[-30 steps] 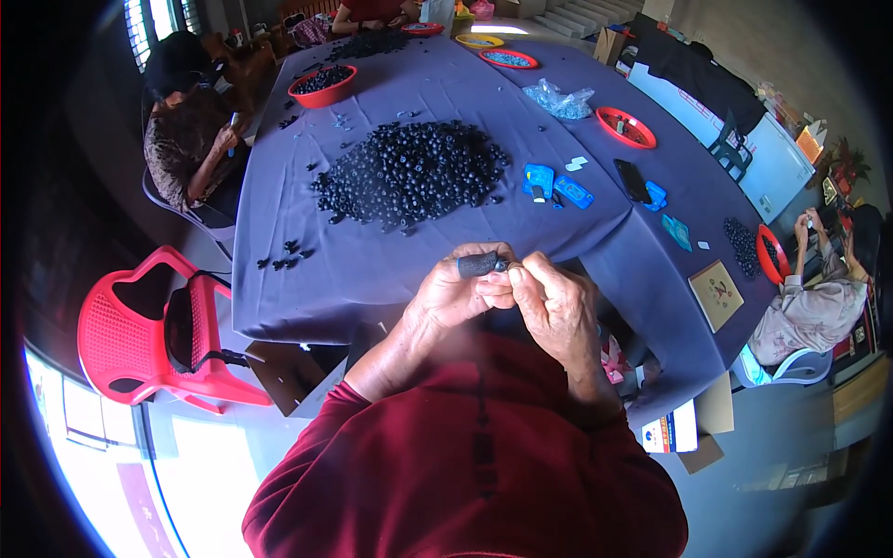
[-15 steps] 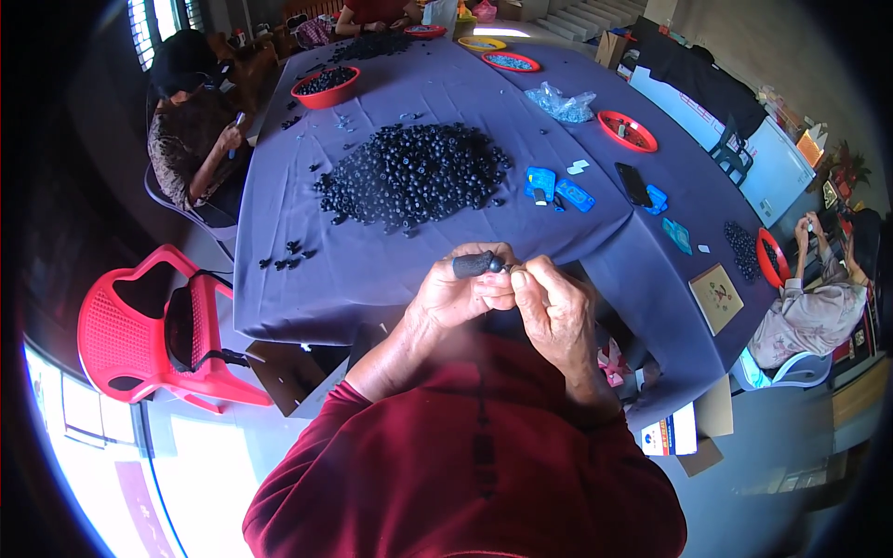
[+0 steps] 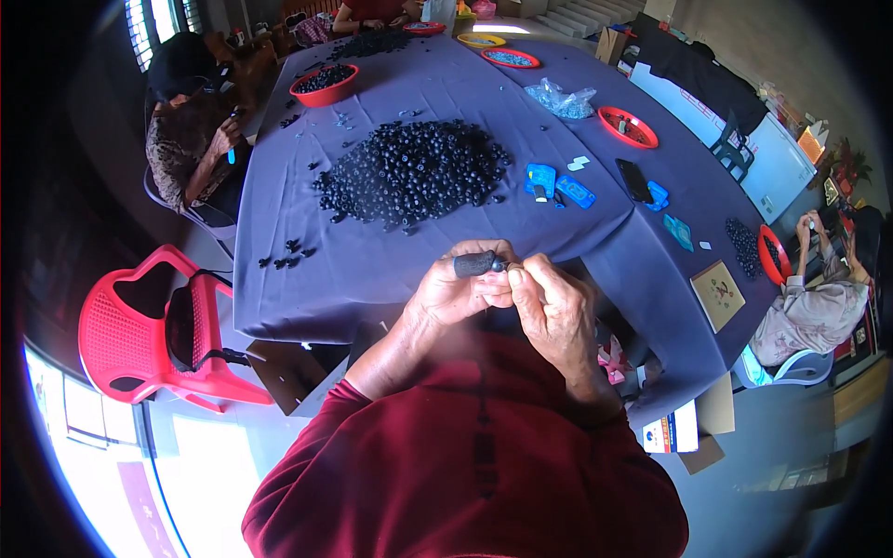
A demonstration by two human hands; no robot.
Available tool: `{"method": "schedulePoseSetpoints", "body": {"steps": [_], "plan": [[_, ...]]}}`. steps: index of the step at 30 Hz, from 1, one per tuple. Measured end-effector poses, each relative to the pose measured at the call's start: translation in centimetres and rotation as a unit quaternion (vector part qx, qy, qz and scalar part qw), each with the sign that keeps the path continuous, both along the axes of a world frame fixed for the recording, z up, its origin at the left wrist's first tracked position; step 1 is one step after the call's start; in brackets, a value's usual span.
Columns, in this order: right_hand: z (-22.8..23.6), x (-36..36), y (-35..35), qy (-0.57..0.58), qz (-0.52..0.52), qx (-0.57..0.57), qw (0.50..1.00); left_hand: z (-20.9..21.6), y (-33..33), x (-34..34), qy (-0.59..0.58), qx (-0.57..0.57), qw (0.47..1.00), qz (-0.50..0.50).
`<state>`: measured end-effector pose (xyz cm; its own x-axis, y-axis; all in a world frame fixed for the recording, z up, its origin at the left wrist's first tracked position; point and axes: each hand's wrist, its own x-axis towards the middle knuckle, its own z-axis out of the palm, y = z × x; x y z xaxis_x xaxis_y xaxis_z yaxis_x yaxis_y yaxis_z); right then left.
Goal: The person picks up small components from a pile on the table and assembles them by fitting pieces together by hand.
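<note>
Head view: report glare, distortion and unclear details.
Head view: floor at lower left washed out white; head view: tablecloth bowed along its edges; head view: small dark piece between left hand and right hand too small to make out.

The left hand [image 3: 454,292] and right hand [image 3: 558,302] hide much of a small dark piece [image 3: 499,266] from my remote view; the top edge crops a worker in red [image 3: 368,10]; what a seated worker [image 3: 807,321] at far right holds is too small for me to tell.
</note>
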<state>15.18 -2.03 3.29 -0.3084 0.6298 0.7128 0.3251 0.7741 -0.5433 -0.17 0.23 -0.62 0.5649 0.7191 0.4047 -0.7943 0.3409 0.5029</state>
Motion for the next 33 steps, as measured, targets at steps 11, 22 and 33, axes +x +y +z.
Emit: {"method": "schedulePoseSetpoints", "body": {"steps": [11, 22, 33], "plan": [[-0.1, 0.3, 0.4, -0.041, -0.025, 0.03, 0.998, 0.2, -0.1, 0.2, 0.015, -0.03, 0.999, 0.033], [0.5, 0.2, -0.1, -0.014, 0.008, 0.008, 1.0, -0.1, 0.0, 0.1, -0.015, -0.02, 1.0, 0.009], [0.7, 0.1, -0.5, -0.012, 0.005, -0.017, 1.0, -0.1, 0.1, -0.1, -0.031, 0.005, 0.999, -0.025]]}}
